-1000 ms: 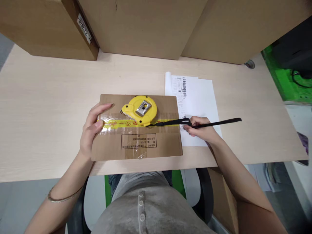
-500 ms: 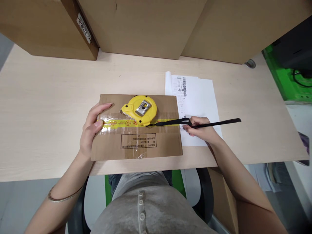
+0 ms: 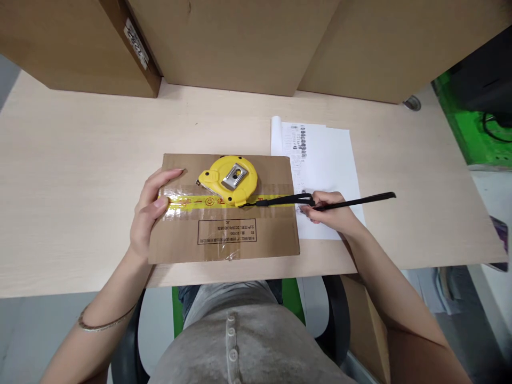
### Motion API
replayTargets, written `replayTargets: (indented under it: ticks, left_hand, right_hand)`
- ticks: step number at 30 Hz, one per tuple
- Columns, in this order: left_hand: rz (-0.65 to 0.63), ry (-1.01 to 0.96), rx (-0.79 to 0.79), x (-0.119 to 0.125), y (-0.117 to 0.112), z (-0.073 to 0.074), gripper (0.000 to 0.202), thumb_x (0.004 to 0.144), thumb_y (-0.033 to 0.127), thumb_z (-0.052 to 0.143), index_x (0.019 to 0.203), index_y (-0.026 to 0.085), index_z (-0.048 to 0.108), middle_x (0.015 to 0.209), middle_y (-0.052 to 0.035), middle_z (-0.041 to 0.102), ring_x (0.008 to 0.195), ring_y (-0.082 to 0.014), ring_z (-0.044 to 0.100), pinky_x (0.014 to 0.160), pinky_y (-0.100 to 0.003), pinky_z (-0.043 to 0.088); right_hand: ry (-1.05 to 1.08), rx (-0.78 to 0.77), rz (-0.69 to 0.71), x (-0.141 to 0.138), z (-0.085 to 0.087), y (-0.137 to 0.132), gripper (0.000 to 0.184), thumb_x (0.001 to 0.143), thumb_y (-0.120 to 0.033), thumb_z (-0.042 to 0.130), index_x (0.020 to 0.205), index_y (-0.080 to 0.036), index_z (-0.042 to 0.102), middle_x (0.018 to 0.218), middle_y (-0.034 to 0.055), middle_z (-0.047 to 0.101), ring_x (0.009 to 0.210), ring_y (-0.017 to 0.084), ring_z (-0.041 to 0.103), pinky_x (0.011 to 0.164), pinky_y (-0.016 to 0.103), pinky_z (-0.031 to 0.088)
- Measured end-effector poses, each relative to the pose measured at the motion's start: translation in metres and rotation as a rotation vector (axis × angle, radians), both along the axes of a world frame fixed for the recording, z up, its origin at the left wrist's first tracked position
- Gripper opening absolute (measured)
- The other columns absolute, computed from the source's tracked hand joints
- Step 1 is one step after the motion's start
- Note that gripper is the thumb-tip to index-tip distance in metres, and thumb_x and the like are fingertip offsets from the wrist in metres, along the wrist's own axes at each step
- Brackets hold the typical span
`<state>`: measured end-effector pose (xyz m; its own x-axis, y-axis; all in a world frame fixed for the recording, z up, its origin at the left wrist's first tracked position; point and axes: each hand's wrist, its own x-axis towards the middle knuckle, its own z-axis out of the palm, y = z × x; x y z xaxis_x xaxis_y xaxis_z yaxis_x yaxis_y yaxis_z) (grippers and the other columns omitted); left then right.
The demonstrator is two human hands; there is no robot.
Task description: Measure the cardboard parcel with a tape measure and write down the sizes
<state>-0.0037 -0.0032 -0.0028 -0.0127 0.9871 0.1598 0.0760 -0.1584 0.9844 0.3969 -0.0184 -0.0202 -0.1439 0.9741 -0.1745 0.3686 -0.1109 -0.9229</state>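
Note:
A taped brown cardboard box (image 3: 276, 234) is in front of me, with a yellow tape and a printed label panel on top. My left hand (image 3: 150, 213) grips its left end, thumb on the top face and fingers at the upper left corner. On the box lies a yellow tape measure (image 3: 232, 180), its metal belt clip facing up and the blade's hook end pointing left. From it a black wrist strap (image 3: 282, 200) runs right across the box. My right hand (image 3: 328, 208) pinches this strap beyond the box's right edge, and a black length sticks out past the hand.
Under my right hand lie white printed sheets (image 3: 328, 160) with a curled left edge. Large cardboard boxes (image 3: 236, 48) line the back of the table (image 3: 80, 186). At far right are a green surface (image 3: 456, 122) and black equipment (image 3: 484, 80). The table's front edge runs near my body.
Almost nothing differs. Both hands, the box and the tape measure keep their positions; the view has shifted very slightly.

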Motion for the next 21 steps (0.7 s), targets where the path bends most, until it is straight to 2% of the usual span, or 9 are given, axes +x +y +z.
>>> replayTargets:
  ticks: [8,12,14,17,19,21]
  left_hand:
    - [-0.008,0.043,0.015,-0.002,0.0,-0.001,0.046,0.089,0.054,0.063,0.128,0.033,0.076,0.142,-0.0005,0.067,0.142,-0.0341,0.051,0.121,-0.044,0.036]
    - [-0.026,0.074,0.021,-0.004,0.0,-0.003,0.048,0.09,0.056,0.063,0.13,0.031,0.075,0.144,-0.0021,0.066,0.145,-0.0354,0.048,0.125,-0.047,0.033]
    - [-0.037,0.076,0.023,-0.005,0.001,-0.004,0.047,0.091,0.056,0.062,0.13,0.033,0.075,0.145,-0.0018,0.066,0.148,-0.036,0.046,0.127,-0.05,0.031]
    - [-0.047,0.095,0.01,-0.004,0.001,-0.003,0.045,0.092,0.058,0.062,0.13,0.038,0.074,0.144,-0.0002,0.067,0.152,-0.0359,0.044,0.131,-0.052,0.027]
    - [-0.044,0.108,0.001,-0.004,0.0,-0.001,0.044,0.092,0.058,0.062,0.13,0.04,0.074,0.144,0.0005,0.068,0.154,-0.035,0.043,0.134,-0.052,0.024]
    - [-0.057,0.108,-0.004,-0.005,-0.001,0.001,0.043,0.093,0.058,0.062,0.13,0.04,0.074,0.145,0.0004,0.069,0.155,-0.0346,0.043,0.136,-0.055,0.022]
  right_hand:
    - [-0.007,-0.043,-0.021,0.003,0.001,0.002,0.039,0.073,-0.034,0.082,0.061,-0.025,0.046,0.044,-0.0059,0.05,0.041,0.011,0.044,0.044,0.025,0.033]
    - [-0.096,-0.037,-0.063,0.006,0.011,0.003,0.043,0.086,-0.048,0.072,0.06,-0.025,0.047,0.045,-0.0059,0.043,0.044,0.011,0.036,0.047,0.027,0.028]
    - [-0.288,-0.037,-0.083,0.004,0.018,0.004,0.051,0.095,-0.054,0.06,0.057,-0.026,0.043,0.046,-0.0034,0.042,0.046,0.013,0.038,0.05,0.03,0.029]
    - [-0.743,-0.041,-0.053,-0.005,0.026,0.007,0.055,0.099,-0.054,0.053,0.054,-0.026,0.039,0.049,0.002,0.048,0.05,0.017,0.044,0.054,0.033,0.029]
    - [-0.986,-0.042,-0.012,-0.014,0.03,0.009,0.051,0.1,-0.05,0.054,0.056,-0.025,0.043,0.052,0.0048,0.052,0.052,0.021,0.049,0.056,0.034,0.027]
    - [-1.12,-0.038,0.002,-0.022,0.035,0.01,0.048,0.101,-0.049,0.053,0.06,-0.025,0.05,0.055,0.0067,0.056,0.055,0.023,0.054,0.058,0.034,0.027]
